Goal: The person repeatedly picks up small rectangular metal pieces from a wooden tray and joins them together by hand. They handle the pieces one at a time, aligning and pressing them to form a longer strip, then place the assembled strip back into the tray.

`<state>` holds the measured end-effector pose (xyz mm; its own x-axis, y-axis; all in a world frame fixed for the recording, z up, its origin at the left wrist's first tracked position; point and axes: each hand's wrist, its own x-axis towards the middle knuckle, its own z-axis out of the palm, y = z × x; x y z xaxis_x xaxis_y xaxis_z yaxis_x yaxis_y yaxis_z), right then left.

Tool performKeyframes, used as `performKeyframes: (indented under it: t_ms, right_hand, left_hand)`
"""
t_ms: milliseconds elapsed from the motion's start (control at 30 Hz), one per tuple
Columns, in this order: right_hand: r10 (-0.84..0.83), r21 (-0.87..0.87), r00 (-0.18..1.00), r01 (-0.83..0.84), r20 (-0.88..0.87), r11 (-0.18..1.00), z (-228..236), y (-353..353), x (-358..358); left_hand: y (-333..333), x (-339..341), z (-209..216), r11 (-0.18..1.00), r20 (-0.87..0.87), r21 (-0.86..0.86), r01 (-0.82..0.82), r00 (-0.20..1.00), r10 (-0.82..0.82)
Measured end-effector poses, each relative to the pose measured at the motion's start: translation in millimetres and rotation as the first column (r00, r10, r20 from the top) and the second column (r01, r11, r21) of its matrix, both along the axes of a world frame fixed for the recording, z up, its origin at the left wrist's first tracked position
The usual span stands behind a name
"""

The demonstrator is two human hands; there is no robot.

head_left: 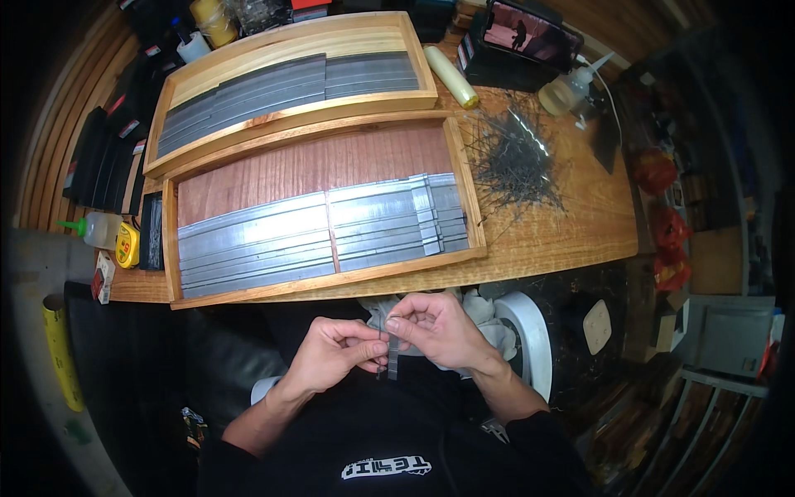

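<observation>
My left hand (339, 354) and my right hand (437, 331) meet in front of my body, below the table's front edge. Between the right thumb and fingers hangs a short grey metal strip (393, 356) with fine crosswise lines. The left fingers pinch a thin dark strip (382, 364) right beside it; whether the two are joined I cannot tell. Beyond the hands, a wooden tray (248, 291) holds rows of shiny grey metal strips (257, 236). A short stack of strips (426, 217) lies across the rows at its right side.
Behind stands a second wooden tray (290, 111) with more grey strips. Right of the trays lies a tangled heap of thin dark wire-like pieces (513, 157). A propped phone (530, 37), a squeeze bottle (566, 91) and a pale yellow roll (451, 76) are at the back right.
</observation>
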<state>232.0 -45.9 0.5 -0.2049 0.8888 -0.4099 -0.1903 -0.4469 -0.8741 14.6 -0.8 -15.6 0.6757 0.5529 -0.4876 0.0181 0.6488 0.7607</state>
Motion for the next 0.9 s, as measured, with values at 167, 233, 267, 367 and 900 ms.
performKeyframes:
  t_ms: [167, 233, 267, 367, 900]
  right_hand:
    - [-0.036, 0.029, 0.998, 0.037, -0.051, 0.999, -4.5, -1.7, -3.7]
    - [-0.047, 0.037, 0.997, 0.049, -0.053, 0.998, -5.6, -1.8, -6.3]
    - [-0.052, 0.038, 0.997, 0.054, -0.049, 0.998, -5.9, -1.8, -7.6]
    - [-0.087, 0.045, 0.996, 0.088, -0.026, 0.995, -5.8, -2.8, -11.7]
    - [-0.203, 0.078, 0.979, 0.205, -0.029, 0.976, -34.1, -5.7, -21.6]
  left_hand:
    - [1.5, -1.5, -1.5, 1.000, -0.014, -0.011, 0.006, 1.000, -0.006]
    - [1.8, -2.0, 0.6, 1.000, -0.020, 0.001, 0.005, 1.000, -0.005]
    - [2.2, -1.8, 3.1, 1.000, -0.025, -0.007, 0.003, 1.000, -0.004]
    - [1.5, 0.8, 8.3, 0.999, -0.060, 0.050, 0.003, 0.998, 0.000]
    - [15.4, 8.0, 9.7, 0.992, -0.083, -0.099, 0.081, 0.992, -0.090]
